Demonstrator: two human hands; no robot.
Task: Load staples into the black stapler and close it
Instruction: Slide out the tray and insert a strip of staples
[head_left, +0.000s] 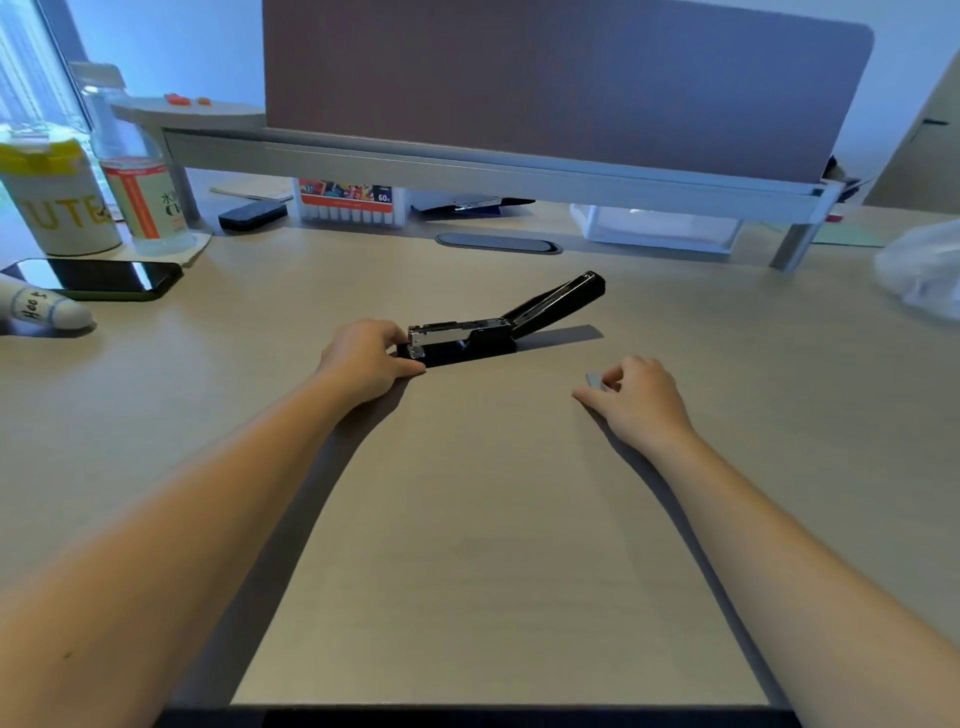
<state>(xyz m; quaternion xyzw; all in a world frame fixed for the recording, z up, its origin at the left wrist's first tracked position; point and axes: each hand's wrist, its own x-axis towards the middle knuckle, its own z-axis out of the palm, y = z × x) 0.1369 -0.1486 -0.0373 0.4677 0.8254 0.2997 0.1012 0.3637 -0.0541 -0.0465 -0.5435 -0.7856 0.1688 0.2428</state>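
desk (467, 519): pale wood, grey shelf (467, 161) at back | marker box (349, 202) under shelf | stapler (498, 325) mid-desk, lid up | left hand (363, 361) gripping its front | right hand (636, 397) pinching staples (594, 380)

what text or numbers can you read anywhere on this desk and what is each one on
"UTE", first letters cut off: yellow and white canister at far left.
"60": marker box under the shelf.
"Hoo", handwritten, remainder unclear: white object at the left edge.
Green characters and small print, too blurred to read: bottle label.
No readable text on the black stapler, the staples or the phone.
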